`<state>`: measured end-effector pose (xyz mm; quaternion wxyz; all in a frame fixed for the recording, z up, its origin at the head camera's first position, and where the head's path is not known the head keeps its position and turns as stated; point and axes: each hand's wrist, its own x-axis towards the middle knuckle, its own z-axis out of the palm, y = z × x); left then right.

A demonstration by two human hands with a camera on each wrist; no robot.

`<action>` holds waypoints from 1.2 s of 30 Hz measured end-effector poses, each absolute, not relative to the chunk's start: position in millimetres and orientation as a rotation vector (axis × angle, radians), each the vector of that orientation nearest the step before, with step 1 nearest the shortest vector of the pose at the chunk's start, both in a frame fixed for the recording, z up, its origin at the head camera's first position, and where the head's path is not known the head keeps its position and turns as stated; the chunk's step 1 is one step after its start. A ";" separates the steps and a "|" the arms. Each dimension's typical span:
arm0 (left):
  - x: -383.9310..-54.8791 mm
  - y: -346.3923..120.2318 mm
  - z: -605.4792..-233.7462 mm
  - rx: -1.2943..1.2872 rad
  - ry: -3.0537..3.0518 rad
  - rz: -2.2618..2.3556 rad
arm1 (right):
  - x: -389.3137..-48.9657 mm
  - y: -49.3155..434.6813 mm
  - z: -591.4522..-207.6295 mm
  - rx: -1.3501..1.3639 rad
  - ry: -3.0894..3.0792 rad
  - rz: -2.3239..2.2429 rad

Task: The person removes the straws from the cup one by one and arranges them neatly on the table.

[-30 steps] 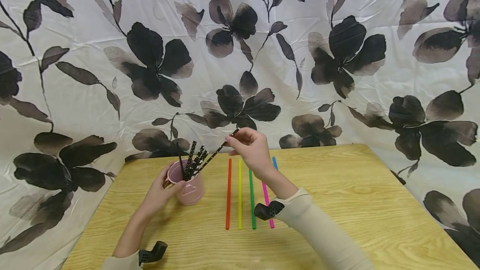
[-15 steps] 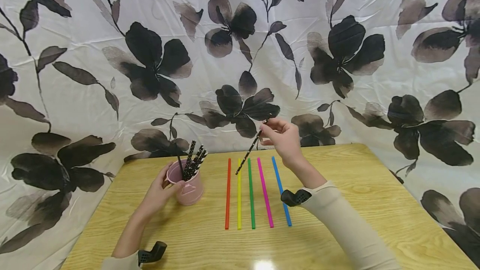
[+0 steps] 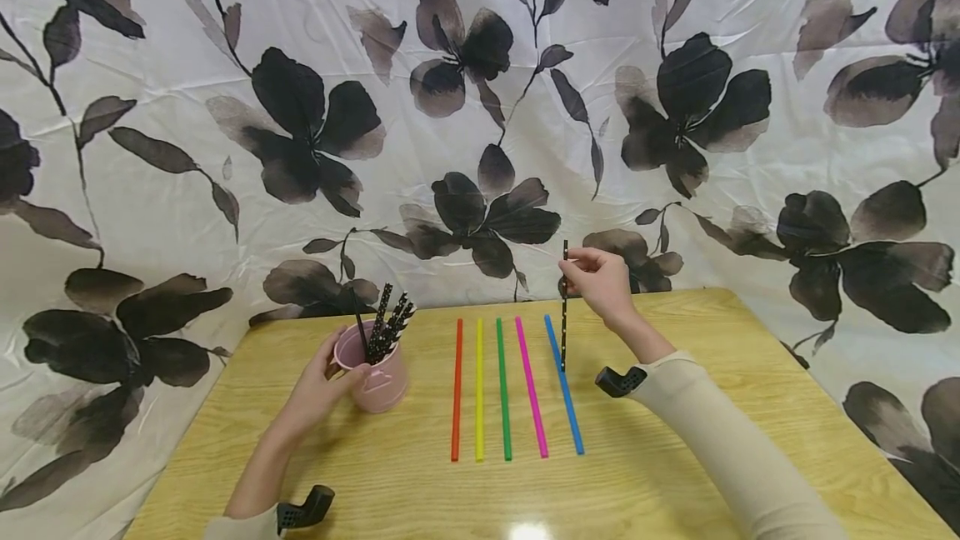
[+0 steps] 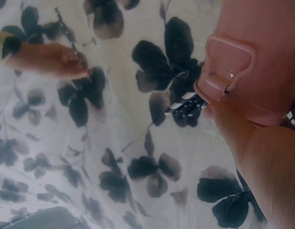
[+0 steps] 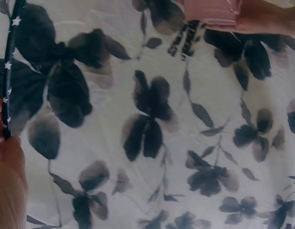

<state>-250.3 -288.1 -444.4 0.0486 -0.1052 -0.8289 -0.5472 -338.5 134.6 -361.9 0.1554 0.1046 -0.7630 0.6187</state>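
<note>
Pinching a black straw [image 3: 564, 323] near its top in the right hand [image 3: 602, 283], mostly below the fingertips [image 3: 573, 270]. Gripping a pink cup [image 3: 382, 388] in the left hand [image 3: 324, 383]

"What carries the display?"

"A wood-grain table [image 3: 750, 357], pale yellow-brown, a bright patch of glare [image 3: 528, 531] shining toward its near side."

"And on it?"

"Five straws in a spaced row near the middle, from left: a red straw [image 3: 457, 390], a yellow straw [image 3: 480, 390], a green straw [image 3: 503, 390], a magenta straw [image 3: 532, 390] and a blue straw [image 3: 568, 407]."

"Parallel?"

"Not quite. They fan wider toward the near side, the last two visibly slanted, none touching."

"Anything else?"

"A pink cup [image 3: 381, 390], appearing to stand left of the row."
</note>
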 end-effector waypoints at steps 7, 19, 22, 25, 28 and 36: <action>-244.2 -290.8 -447.6 -0.298 -2.516 -1.691 | -354.0 147.4 -387.0 0.216 -2.360 1.847; -247.4 -289.6 -444.9 -0.332 -2.509 -1.667 | -379.9 166.1 -428.4 -0.046 -2.631 1.768; -247.9 -288.8 -444.6 -0.333 -2.504 -1.659 | -384.8 168.0 -438.2 -0.050 -2.662 1.720; -248.3 -288.4 -444.3 -0.337 -2.505 -1.654 | -389.1 168.4 -445.7 -0.059 -2.694 1.662; -248.6 -288.7 -444.6 -0.333 -2.511 -1.659 | -392.2 167.4 -452.0 -0.064 -2.730 1.624; -251.9 -288.3 -446.7 -0.340 -2.496 -1.687 | -393.3 161.5 -462.9 -0.098 -2.777 1.628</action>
